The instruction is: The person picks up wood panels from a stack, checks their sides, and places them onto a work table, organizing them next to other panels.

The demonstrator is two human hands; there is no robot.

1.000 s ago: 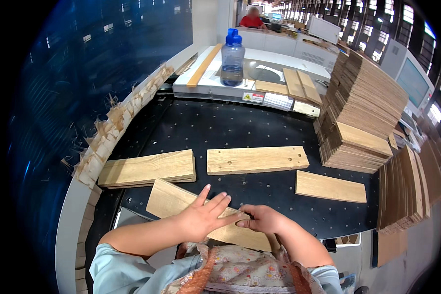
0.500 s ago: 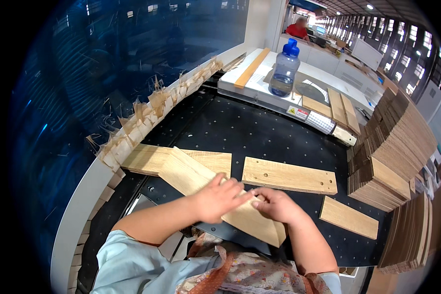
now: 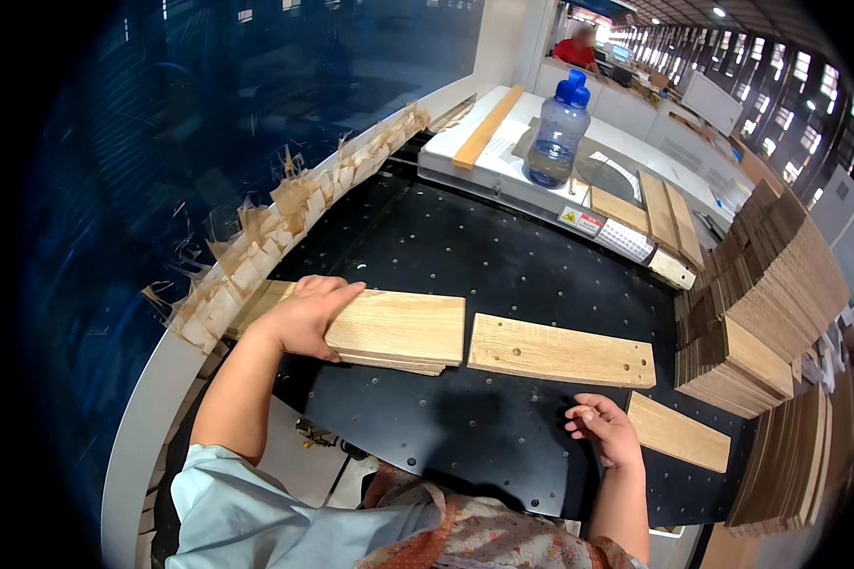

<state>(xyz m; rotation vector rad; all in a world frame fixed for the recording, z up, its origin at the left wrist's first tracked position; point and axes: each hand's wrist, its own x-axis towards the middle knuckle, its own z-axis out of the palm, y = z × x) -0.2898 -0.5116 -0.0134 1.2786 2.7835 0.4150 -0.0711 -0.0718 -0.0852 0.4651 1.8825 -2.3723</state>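
Observation:
My left hand [image 3: 304, 318] spans a pale wood-grain board [image 3: 403, 322], thumb at its near edge and fingers over its far edge. This board lies on a low stack of similar boards, whose left end runs under the fringed curtain strip. Just to the right lies a board with several drilled holes [image 3: 562, 351], flat on the black table. My right hand [image 3: 605, 429] hovers near the table's front, fingers loosely curled and slightly apart, nothing visible in them. Beside it is a shorter plain board [image 3: 678, 432].
The black perforated table [image 3: 417, 237] borders a frayed strip curtain [image 3: 294, 204] and blue panel on the left. Tall stacks of boards [image 3: 769, 275] stand right. Behind, a white machine ledge [image 3: 446, 156] carries a blue-capped water bottle [image 3: 555, 133]. A person in red sits far back.
The board both hands held at a slant now lies on the left stack under my left hand. My right hand has let go and moved right, toward the shorter board.

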